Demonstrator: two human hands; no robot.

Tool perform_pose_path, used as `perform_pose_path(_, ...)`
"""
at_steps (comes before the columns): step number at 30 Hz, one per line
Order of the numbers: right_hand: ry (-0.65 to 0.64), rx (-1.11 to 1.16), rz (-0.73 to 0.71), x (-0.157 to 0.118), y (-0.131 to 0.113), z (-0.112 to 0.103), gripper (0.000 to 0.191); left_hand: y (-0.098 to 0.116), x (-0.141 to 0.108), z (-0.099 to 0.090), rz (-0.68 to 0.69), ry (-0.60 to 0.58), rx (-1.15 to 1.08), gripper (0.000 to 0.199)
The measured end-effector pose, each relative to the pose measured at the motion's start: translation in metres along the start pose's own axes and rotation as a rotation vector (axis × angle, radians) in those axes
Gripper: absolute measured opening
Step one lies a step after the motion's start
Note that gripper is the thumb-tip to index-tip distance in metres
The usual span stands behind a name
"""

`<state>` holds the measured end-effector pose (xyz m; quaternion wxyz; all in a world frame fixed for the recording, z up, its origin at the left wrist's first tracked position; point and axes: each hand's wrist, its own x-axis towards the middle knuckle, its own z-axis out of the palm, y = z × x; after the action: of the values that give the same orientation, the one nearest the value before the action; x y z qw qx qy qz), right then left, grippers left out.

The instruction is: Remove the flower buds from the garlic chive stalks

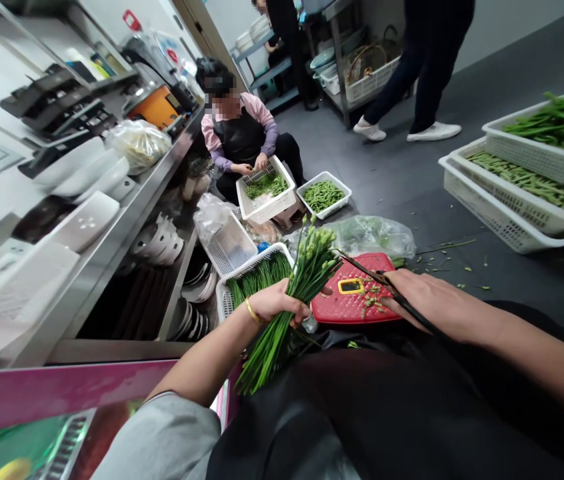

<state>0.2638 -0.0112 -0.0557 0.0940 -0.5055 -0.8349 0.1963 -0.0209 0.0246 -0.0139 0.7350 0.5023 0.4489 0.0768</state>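
A thick bunch of green flower-budded chives point(307, 267) is wrapped in the fingers of my left hand point(282, 303), buds up and stems hanging below. My right hand point(427, 300) grips dark scissors point(387, 283), whose tips point toward the buds. Whether the tips touch the bunch I cannot tell. Beneath the scissors lies a red quilted stool or box lid point(335, 300) with a yellow-edged slot, strewn with cut buds. Just beyond my left hand, a white basket point(219, 300) holds more long green stems point(259, 277).
Across from me a seated person point(239, 127) handles greens over a white basket point(267, 212). Green beans fill a smaller basket point(325, 215). Stacked vegetable crates point(517, 223) stand at the right. A metal shelf point(127, 233) with dishes runs along the left. Another person's legs point(417, 73) are behind.
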Motion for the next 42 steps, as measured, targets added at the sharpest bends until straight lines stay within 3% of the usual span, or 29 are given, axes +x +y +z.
perform_pose_path(3,-0.044,-0.071,-0.014,0.006,-0.003,-0.012,0.022,0.0,0.005,0.0,0.017,-0.017,0.05,0.033)
perform_pose_path(6,-0.042,-0.101,-0.028,0.012,-0.012,-0.018,0.02,0.0,0.01,0.004,0.017,-0.039,0.102,0.032)
perform_pose_path(9,-0.042,-0.105,-0.023,0.012,-0.019,-0.016,0.022,0.0,0.013,0.008,0.004,-0.02,0.138,0.035)
perform_pose_path(14,-0.056,-0.025,0.089,0.004,-0.016,-0.004,0.026,-0.004,0.013,0.007,-0.028,0.015,0.173,0.016)
perform_pose_path(17,-0.069,-0.037,0.132,-0.008,-0.002,0.006,0.025,-0.005,0.008,0.003,-0.038,0.01,0.153,0.021)
perform_pose_path(21,-0.014,0.038,0.019,-0.028,0.014,0.016,0.027,-0.004,-0.001,-0.004,-0.001,-0.014,0.114,0.041)
perform_pose_path(25,-0.059,0.013,-0.023,-0.03,0.007,0.009,0.027,-0.002,-0.007,-0.005,0.015,-0.126,0.062,0.061)
perform_pose_path(28,-0.12,-0.035,-0.028,-0.018,-0.01,-0.004,0.021,0.0,-0.008,-0.001,-0.021,-0.187,0.06,0.06)
perform_pose_path(34,-0.077,0.006,-0.127,0.002,-0.035,-0.02,0.019,0.001,-0.006,0.011,-0.121,-0.331,0.099,0.05)
perform_pose_path(38,-0.074,0.031,-0.046,-0.003,-0.034,-0.01,0.021,-0.002,-0.006,0.011,-0.125,-0.353,0.083,0.048)
perform_pose_path(42,0.04,0.091,-0.005,-0.017,-0.021,0.003,0.028,-0.004,-0.01,0.007,-0.11,-0.376,0.048,0.047)
